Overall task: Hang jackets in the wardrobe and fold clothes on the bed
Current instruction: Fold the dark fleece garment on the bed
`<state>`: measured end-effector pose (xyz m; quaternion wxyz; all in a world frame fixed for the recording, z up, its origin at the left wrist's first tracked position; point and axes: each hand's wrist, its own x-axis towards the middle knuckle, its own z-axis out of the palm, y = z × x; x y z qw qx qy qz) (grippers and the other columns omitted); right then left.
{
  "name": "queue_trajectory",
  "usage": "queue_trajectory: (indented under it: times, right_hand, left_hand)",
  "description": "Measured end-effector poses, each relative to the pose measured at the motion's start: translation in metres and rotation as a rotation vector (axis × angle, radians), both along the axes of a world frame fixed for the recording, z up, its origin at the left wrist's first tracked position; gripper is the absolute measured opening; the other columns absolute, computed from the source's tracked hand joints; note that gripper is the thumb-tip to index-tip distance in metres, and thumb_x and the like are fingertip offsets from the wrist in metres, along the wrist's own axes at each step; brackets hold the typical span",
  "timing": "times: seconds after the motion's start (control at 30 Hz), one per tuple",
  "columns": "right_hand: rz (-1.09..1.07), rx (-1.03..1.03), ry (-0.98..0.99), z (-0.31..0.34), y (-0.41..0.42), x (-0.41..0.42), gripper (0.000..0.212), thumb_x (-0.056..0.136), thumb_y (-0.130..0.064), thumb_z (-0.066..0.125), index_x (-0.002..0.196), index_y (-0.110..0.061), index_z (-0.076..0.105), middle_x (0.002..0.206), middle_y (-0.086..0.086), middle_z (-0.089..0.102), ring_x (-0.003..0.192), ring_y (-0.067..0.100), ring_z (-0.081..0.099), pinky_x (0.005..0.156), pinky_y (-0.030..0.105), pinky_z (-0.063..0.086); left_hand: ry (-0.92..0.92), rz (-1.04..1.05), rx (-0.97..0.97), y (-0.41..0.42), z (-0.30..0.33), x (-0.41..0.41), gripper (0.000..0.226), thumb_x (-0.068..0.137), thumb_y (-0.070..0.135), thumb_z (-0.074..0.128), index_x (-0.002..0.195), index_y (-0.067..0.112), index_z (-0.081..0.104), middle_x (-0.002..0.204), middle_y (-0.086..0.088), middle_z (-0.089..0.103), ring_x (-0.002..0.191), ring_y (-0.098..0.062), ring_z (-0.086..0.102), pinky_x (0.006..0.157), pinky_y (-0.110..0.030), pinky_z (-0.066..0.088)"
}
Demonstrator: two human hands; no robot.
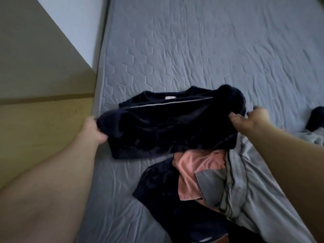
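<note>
A dark navy top (168,123) lies spread across the bed (210,50), close to the bed's left edge and about midway along it, its neckline and a small pale label turned toward the far end. A thin light stripe runs across the chest.

The left hand (93,128) grips the left end of the top, the cloth bunched inside its curled fingers (102,136), right at the bed's left edge. The right hand (249,118) is at the right end of the top; its fingers are bent over the fabric's edge, but the blur makes it impossible to tell whether they truly clutch it.

Nearer the camera, touching the top's lower hem, sits a loose heap: a pink garment (196,172), another dark garment (166,199) partly under it, and grey trousers (249,186) stretching toward the near right corner. A further dark item (315,118) shows at the right edge of the bed. A yellowish wooden panel (40,85) stands along the bed's left side.
</note>
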<state>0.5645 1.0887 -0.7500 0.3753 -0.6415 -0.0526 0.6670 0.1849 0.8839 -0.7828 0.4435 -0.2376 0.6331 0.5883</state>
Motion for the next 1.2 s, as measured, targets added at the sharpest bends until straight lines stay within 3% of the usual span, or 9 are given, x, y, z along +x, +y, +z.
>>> queue_trajectory:
  times: [0.03, 0.1, 0.23, 0.33, 0.43, 0.6, 0.77, 1.0, 1.2]
  right_hand:
    - [0.020, 0.022, 0.079, -0.008, 0.012, -0.007, 0.051, 0.104, -0.029, 0.025, 0.152, -0.012, 0.020, 0.155, 0.012, 0.028, 0.141, 0.030, 0.032, 0.111, 0.040, 0.034]
    - [0.216, 0.025, -0.135, -0.022, 0.026, -0.035, 0.051, 0.102, -0.028, 0.030, 0.150, -0.010, 0.027, 0.153, 0.011, 0.034, 0.139, 0.030, 0.035, 0.113, 0.043, 0.031]
    - [0.628, -0.013, -0.687, -0.086, 0.018, -0.063, 0.066, 0.087, -0.028, 0.056, 0.144, -0.005, 0.032, 0.148, 0.019, 0.036, 0.134, 0.037, 0.037, 0.111, 0.049, 0.034]
    - [0.808, -0.125, -1.051, -0.135, 0.009, -0.075, 0.091, 0.079, -0.053, 0.061, 0.149, -0.014, 0.017, 0.154, 0.017, 0.020, 0.139, 0.038, 0.021, 0.116, 0.051, 0.015]
    - [0.897, -0.001, -1.302, -0.173, 0.018, -0.073, 0.104, 0.076, -0.072, 0.049, 0.153, -0.017, 0.005, 0.155, 0.015, 0.019, 0.142, 0.035, 0.017, 0.115, 0.053, 0.008]
    - [0.891, -0.070, -1.248, -0.208, 0.051, -0.060, 0.097, 0.072, -0.075, 0.054, 0.137, -0.006, 0.035, 0.137, 0.016, 0.045, 0.126, 0.036, 0.043, 0.104, 0.047, 0.030]
    - [0.964, -0.061, -1.338, -0.234, 0.047, -0.063, 0.087, 0.079, -0.074, 0.049, 0.135, -0.009, 0.033, 0.137, 0.017, 0.044, 0.126, 0.036, 0.042, 0.102, 0.047, 0.030]
    - [0.930, 0.120, -1.341, -0.231, 0.044, -0.057, 0.063, 0.085, -0.063, 0.051, 0.115, -0.009, 0.040, 0.123, 0.018, 0.056, 0.116, 0.039, 0.050, 0.096, 0.047, 0.032]
    - [1.047, 0.386, -1.426, -0.189, -0.007, -0.104, 0.034, 0.090, -0.026, 0.052, 0.115, -0.005, 0.042, 0.122, 0.024, 0.052, 0.116, 0.042, 0.047, 0.101, 0.050, 0.028]
  left_hand:
    - [0.038, 0.000, 0.072, 0.008, -0.001, -0.006, 0.035, 0.100, 0.041, 0.035, 0.116, 0.018, 0.056, 0.128, -0.006, 0.059, 0.097, -0.026, 0.063, 0.081, -0.042, 0.050]
    - [0.115, -0.173, -0.034, 0.026, -0.008, -0.009, 0.051, 0.096, 0.055, 0.038, 0.139, 0.029, 0.041, 0.124, -0.002, 0.055, 0.109, -0.025, 0.056, 0.096, -0.045, 0.039]
    - [0.248, -0.605, -0.381, 0.014, -0.077, 0.001, 0.054, 0.092, 0.044, 0.056, 0.137, 0.015, 0.046, 0.126, -0.003, 0.057, 0.091, -0.021, 0.059, 0.078, -0.035, 0.048]
    - [0.279, -0.621, -0.406, 0.014, -0.128, -0.005, 0.085, 0.081, 0.053, 0.069, 0.149, 0.016, 0.032, 0.139, -0.009, 0.051, 0.116, -0.030, 0.055, 0.099, -0.041, 0.046]
    - [0.443, -0.643, -0.437, 0.028, -0.158, -0.009, 0.098, 0.070, 0.060, 0.075, 0.146, 0.017, 0.031, 0.137, -0.008, 0.051, 0.111, -0.028, 0.055, 0.097, -0.040, 0.046]
    - [0.487, -0.622, -0.344, 0.057, -0.173, -0.024, 0.113, 0.054, 0.072, 0.078, 0.145, 0.022, 0.034, 0.134, -0.003, 0.054, 0.106, -0.024, 0.055, 0.096, -0.039, 0.046]
    - [0.420, -0.679, -0.369, 0.073, -0.186, -0.015, 0.115, 0.061, 0.071, 0.076, 0.150, 0.017, 0.028, 0.142, -0.007, 0.048, 0.117, -0.027, 0.051, 0.102, -0.039, 0.042]
    - [0.359, -0.470, -0.351, 0.041, -0.174, -0.005, 0.076, 0.079, 0.055, 0.071, 0.138, 0.013, 0.049, 0.126, -0.010, 0.060, 0.103, -0.031, 0.058, 0.097, -0.043, 0.049]
    - [0.450, -0.288, -0.712, -0.092, -0.127, 0.024, 0.063, 0.088, 0.064, 0.050, 0.131, 0.019, 0.055, 0.113, -0.005, 0.063, 0.094, -0.032, 0.060, 0.093, -0.046, 0.049]
